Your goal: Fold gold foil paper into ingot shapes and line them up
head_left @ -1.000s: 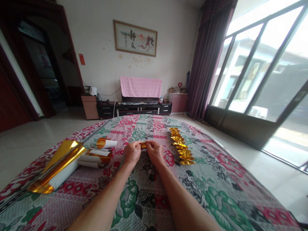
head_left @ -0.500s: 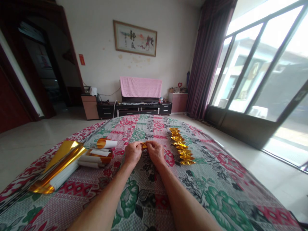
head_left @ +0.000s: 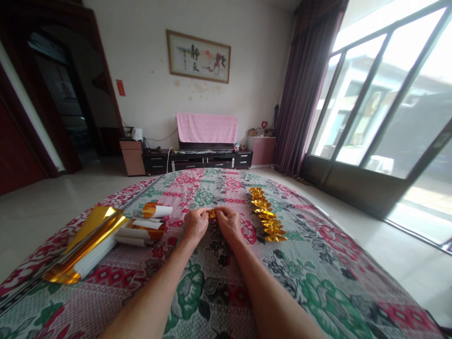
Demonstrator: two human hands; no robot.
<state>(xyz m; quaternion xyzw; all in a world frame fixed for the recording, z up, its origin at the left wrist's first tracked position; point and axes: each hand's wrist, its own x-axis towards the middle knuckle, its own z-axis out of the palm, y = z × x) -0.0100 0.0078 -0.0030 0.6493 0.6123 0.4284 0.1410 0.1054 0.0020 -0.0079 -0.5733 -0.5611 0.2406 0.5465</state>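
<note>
Barely anything has shifted since a second ago: left hand (head_left: 195, 225) and right hand (head_left: 229, 222) still pinch the small gold foil piece (head_left: 212, 213) mid-counter (head_left: 318, 282), folded gold pieces (head_left: 265, 216) lined at 2 o'clock, gold sheets (head_left: 84, 240) and rolled sheets (head_left: 144, 226) at 9 o'clock.

One camera sits on the person's head, looking forward and down along both forearms (head_left: 165, 287) to the left hand (head_left: 195, 225) and right hand (head_left: 229, 223), which meet mid-frame. It is near enough to show the gold piece (head_left: 211, 213) between them, not its detail. The wide lens bends the flowered cloth (head_left: 318, 282) under the hands and takes in the wall (head_left: 141, 70) beyond them and the window (head_left: 388, 94) off to the right hand's side.
</note>
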